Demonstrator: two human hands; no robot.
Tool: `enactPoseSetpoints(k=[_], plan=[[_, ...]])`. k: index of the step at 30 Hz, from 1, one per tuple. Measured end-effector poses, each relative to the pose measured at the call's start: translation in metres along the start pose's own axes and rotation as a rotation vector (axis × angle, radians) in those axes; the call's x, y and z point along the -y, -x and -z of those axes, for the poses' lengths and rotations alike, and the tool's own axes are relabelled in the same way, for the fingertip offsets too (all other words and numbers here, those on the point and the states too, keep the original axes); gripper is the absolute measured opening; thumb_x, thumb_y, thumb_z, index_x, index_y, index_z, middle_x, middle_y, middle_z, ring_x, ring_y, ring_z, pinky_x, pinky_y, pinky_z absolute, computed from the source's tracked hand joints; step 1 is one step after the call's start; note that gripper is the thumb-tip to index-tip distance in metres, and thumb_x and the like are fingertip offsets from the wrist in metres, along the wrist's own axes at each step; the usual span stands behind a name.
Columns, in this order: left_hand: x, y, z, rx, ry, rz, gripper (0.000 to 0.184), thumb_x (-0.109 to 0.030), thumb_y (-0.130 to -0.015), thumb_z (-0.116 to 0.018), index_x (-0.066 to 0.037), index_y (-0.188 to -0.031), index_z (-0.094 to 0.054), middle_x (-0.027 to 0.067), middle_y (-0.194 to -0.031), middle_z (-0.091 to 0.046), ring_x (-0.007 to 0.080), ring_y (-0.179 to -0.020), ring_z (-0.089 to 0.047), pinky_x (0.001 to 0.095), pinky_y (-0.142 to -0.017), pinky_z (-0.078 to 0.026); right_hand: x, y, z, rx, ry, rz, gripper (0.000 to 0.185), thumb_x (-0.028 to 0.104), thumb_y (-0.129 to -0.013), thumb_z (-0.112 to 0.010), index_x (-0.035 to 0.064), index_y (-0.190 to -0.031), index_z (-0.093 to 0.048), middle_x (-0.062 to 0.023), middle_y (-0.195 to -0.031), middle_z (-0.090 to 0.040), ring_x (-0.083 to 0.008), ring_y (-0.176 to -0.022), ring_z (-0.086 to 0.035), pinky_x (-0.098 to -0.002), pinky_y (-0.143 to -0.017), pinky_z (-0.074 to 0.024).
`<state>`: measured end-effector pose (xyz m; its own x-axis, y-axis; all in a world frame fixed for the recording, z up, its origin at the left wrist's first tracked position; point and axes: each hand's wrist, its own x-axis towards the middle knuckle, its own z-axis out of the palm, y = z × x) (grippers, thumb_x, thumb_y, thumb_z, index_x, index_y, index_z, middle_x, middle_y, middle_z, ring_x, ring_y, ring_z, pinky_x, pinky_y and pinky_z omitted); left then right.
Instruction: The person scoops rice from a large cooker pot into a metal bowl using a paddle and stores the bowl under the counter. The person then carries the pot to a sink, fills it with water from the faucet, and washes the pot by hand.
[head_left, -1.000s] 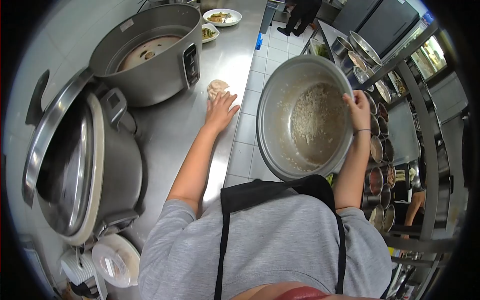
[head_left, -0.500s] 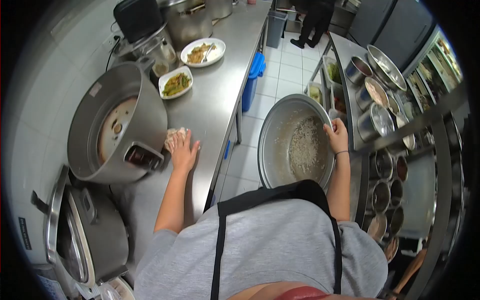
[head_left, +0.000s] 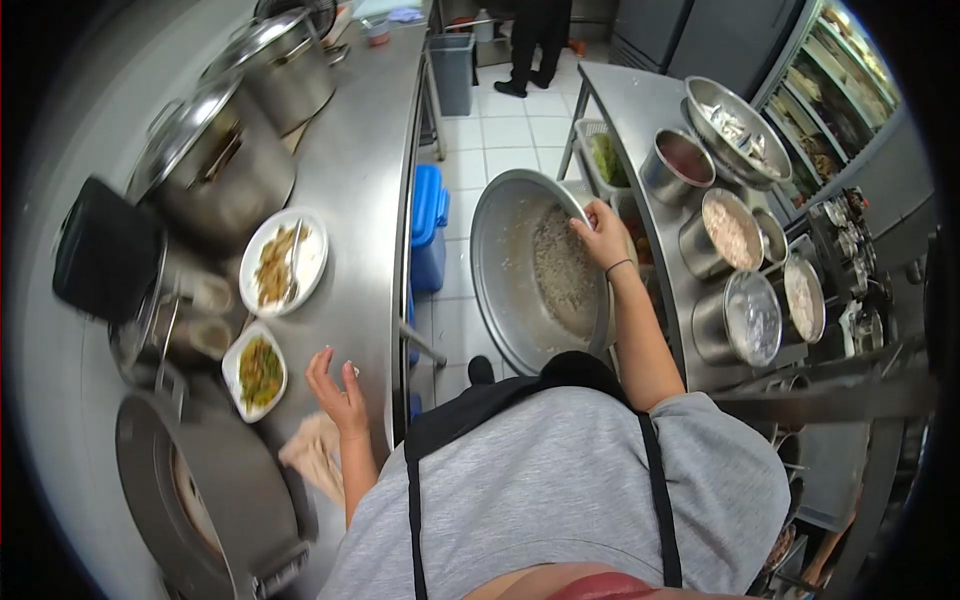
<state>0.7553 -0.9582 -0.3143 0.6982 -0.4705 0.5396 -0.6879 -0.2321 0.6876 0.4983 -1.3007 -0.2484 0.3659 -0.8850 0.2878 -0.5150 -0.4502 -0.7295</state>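
Note:
My right hand [head_left: 602, 238] grips the far right rim of a large grey metal rice pot [head_left: 505, 265]. The pot is tilted toward me, and whitish rice grains [head_left: 563, 265] lie over its bottom. Above the steel counter, my left hand [head_left: 342, 395] has its fingers apart and holds nothing. A crumpled beige cloth [head_left: 316, 455] lies just beside that wrist. At the lower left stands the large grey rice cooker body [head_left: 245, 480], lidless, with its inside showing.
On the left steel counter [head_left: 365, 190] are a plate of food with a spoon [head_left: 318, 262], a dish of green vegetables [head_left: 232, 375] and big lidded pots [head_left: 245, 170]. The right counter [head_left: 625, 100] bears several metal containers. A blue bin [head_left: 427, 225] stands in the aisle; a person [head_left: 538, 45] stands beyond.
My left hand has lifted off the cloth and moved forward. The view has shifted forward along the aisle. My right hand still holds the pot by its rim.

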Motion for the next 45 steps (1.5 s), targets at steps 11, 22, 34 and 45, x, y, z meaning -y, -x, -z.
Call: enactPoseSetpoints(k=[11,22,34,45], plan=[[-0.063,-0.248,-0.267,0.213,0.169,-0.436,0.021,-0.015,-0.068,-0.067,-0.007,-0.060,-0.050,0.0035,-0.086,-0.052,0.0227,-0.082,-0.046,0.0349,-0.076,-0.031,-0.034,-0.216,-0.016,-0.036,-0.088,-0.115,0.019,0.010,-0.068,-0.065,0.0020,-0.072,-0.048,-0.0009,-0.059,-0.044,-0.0097,-0.054,-0.041,-0.0246,-0.050,-0.0358],[0.025,-0.295,-0.512,0.593,0.374,0.171,0.015,-0.012,-0.074,-0.064,0.000,-0.071,-0.055,0.0090,-0.075,-0.050,0.0186,-0.065,-0.051,0.0276,-0.057,-0.042,-0.126,-0.493,-0.057,-0.077,-0.086,-0.035,0.020,0.012,-0.068,-0.064,0.0015,-0.074,-0.048,-0.0086,-0.060,-0.050,-0.0175,-0.056,-0.048,-0.0289,-0.055,-0.0403],[0.142,-0.442,-0.795,1.060,0.448,0.785,0.035,-0.031,-0.079,-0.060,-0.006,-0.098,-0.048,0.0032,-0.082,-0.053,0.0095,-0.063,-0.052,0.0224,-0.047,-0.039,-0.225,-0.788,-0.113,-0.247,-0.219,-0.136,0.018,0.010,-0.071,-0.062,0.0024,-0.074,-0.045,-0.0042,-0.059,-0.048,-0.0120,-0.052,-0.043,-0.0264,-0.050,-0.0370],[-0.067,-0.668,-1.087,1.611,0.897,1.522,0.093,-0.075,-0.071,-0.023,-0.008,-0.135,-0.014,0.0180,-0.131,-0.032,0.0295,-0.119,-0.034,0.0467,-0.096,-0.025,-0.280,-0.981,-0.015,-0.449,-0.408,-0.190,0.016,0.007,-0.074,-0.060,0.0046,-0.075,-0.045,0.0050,-0.058,-0.039,-0.0027,-0.052,-0.032,-0.0189,-0.045,-0.0271]])
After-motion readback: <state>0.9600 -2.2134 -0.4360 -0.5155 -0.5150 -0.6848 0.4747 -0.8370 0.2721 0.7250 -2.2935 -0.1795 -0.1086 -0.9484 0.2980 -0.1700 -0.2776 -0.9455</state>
